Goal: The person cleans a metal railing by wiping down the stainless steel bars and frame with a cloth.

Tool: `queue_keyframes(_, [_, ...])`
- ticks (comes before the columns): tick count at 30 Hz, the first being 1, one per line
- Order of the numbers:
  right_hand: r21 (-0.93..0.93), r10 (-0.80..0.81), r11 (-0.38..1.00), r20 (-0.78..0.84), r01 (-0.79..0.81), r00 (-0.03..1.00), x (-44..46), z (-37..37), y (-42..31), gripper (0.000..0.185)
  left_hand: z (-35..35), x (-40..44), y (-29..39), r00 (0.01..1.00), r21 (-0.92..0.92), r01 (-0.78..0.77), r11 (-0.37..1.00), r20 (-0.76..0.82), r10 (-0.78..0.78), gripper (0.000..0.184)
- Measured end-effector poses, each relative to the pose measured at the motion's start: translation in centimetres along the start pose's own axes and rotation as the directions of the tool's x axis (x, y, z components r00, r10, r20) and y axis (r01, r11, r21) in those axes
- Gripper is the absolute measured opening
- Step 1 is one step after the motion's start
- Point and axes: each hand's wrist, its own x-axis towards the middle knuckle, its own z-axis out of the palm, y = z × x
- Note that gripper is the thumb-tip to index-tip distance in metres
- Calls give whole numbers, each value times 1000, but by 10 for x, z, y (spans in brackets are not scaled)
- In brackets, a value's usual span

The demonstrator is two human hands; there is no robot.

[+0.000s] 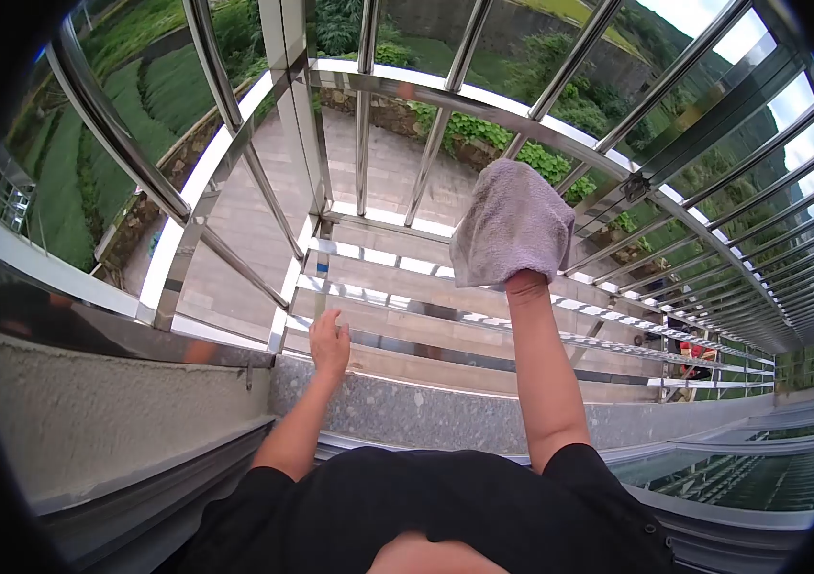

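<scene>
A greyish-purple towel [512,220] covers my right hand [527,281], leaving only the wrist and the hand's lower edge visible. The towel sits against the upright bars and horizontal rail of the metal window guard [426,94]; its exact contact is hidden behind the cloth. My right fingers are out of sight inside it. Lower and to the left, my left hand [330,344] is raised above the stone sill [407,407], its fingers loosely bent and slightly apart. Nothing shows in that hand.
Shiny bars enclose the space in front and to both sides. Slatted metal rails [407,304] form the guard's floor, with paving far below. A rough wall [120,411] stands at left, and a glass window panel [732,474] at right. Greenery lies outside.
</scene>
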Motion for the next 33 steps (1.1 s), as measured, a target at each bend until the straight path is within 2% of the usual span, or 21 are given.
queue_keyframes(3, [-119,60,991,63,-52,996,27,8,1,47,-5,-9,-31,999,82,-12,997,47,8,30])
queue_keyframes(6, [-181,51,982,-6,-51,999,67,-19,3,46,-11,-10,-29,990,38,86,996,107,-90,26])
queue_keyframes(7, [-107,88,991,29,-84,996,68,-3,6,44,-13,-12,-30,992,72,70,995,102,-77,25])
queue_keyframes(9, [-95,38,995,-2,-38,999,76,1,13,41,-13,-17,-29,994,128,18,992,104,-31,23])
queue_keyframes(11, [-113,9,994,-21,-11,1000,84,-4,12,37,-17,-15,-16,983,157,50,986,166,-76,23])
queue_keyframes(12, [-33,11,999,98,-7,995,96,-14,11,34,-16,-11,-12,975,175,67,982,196,-101,22])
queue_keyframes(13, [41,12,999,213,-21,977,112,-30,8,31,-11,-10,-12,976,187,1,982,215,-42,23])
queue_keyframes(14, [109,16,993,325,-55,946,126,-44,8,29,-9,-12,-7,972,181,12,983,227,-53,23])
queue_keyframes(16, [74,-153,987,146,144,977,152,-41,18,24,-16,-8,0,971,191,30,981,225,-74,24])
queue_keyframes(17, [-81,-111,986,317,143,942,149,-33,18,23,-18,-7,-3,970,193,29,981,230,-74,24])
queue_keyframes(20, [-33,-127,987,457,160,880,141,-45,11,22,-15,-7,-2,967,192,40,981,239,-87,25])
queue_keyframes(21, [-69,-34,995,451,73,892,141,-68,-1,26,-17,-7,1,966,199,50,979,241,-98,25])
queue_keyframes(24, [13,-78,997,94,77,993,83,18,5,33,-17,-9,2,966,198,56,979,235,-103,25])
queue_keyframes(25, [-328,-141,929,108,169,984,72,5,4,39,-18,-9,0,968,193,56,980,231,-100,24])
queue_keyframes(27, [-524,-278,801,103,289,955,54,-21,-8,37,-18,-9,0,971,202,33,979,226,-80,25])
queue_keyframes(29, [-368,-226,900,68,235,972,22,15,-21,40,-19,-9,2,971,211,33,977,224,-81,26])
queue_keyframes(32, [-200,-211,956,39,214,977,-20,9,-53,42,-18,-9,4,968,221,50,974,229,-101,26])
queue_keyframes(33, [-237,-214,949,-6,206,977,-28,2,-66,42,-18,-9,2,970,223,43,974,222,-94,25])
